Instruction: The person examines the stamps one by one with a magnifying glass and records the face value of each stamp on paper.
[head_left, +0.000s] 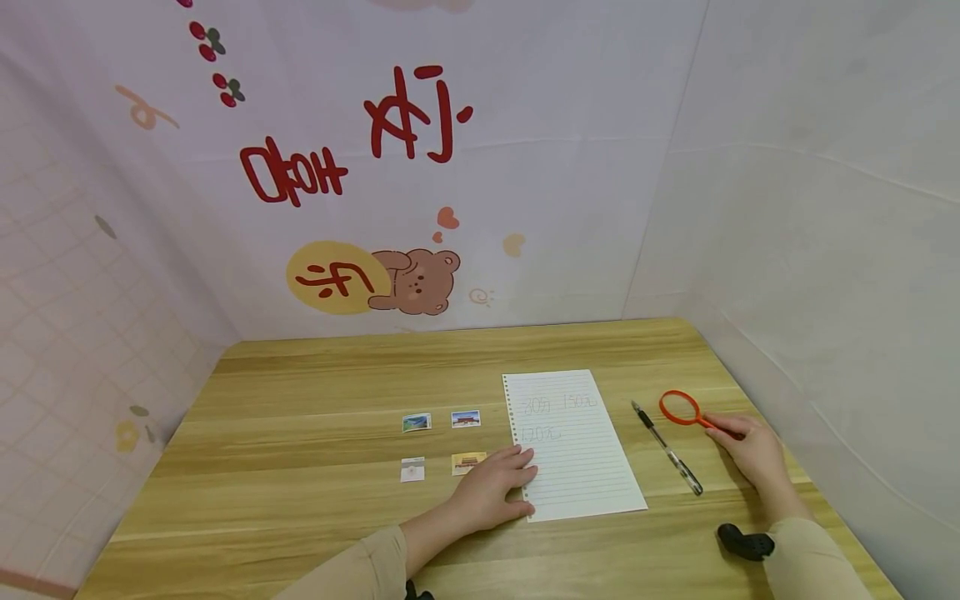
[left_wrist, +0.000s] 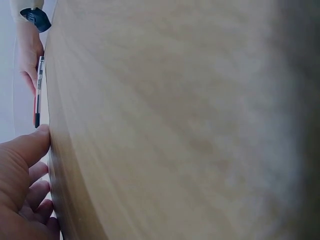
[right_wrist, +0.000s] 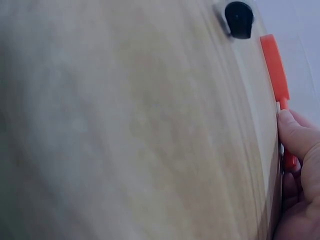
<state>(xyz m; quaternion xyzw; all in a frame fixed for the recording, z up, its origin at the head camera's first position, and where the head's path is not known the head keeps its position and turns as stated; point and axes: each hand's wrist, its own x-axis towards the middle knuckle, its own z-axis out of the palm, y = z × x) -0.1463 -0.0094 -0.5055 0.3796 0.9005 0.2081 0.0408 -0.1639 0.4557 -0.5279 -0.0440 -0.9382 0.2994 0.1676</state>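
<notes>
My right hand (head_left: 753, 454) pinches the handle of a red magnifying glass (head_left: 699, 417) at the right of the table; in the right wrist view its thumb presses along the red handle (right_wrist: 284, 103). My left hand (head_left: 495, 490) rests with extended fingers on the left edge of a lined, hole-punched paper sheet (head_left: 588, 471). Faint handwritten numbers show on the sheet's upper part. Between the sheet and my right hand lies a capped-less black gel pen (head_left: 667, 447), its tip pointing away from me.
Left of the sheet lie stamps in two rows: a green-blue landscape stamp (head_left: 416, 422), a blue stamp with a building (head_left: 465, 418), a pale grey stamp (head_left: 412, 470) and a yellow stamp (head_left: 467, 463) beside my left fingers. Printed cloth walls (head_left: 562, 208) enclose the wooden table (head_left: 300, 467).
</notes>
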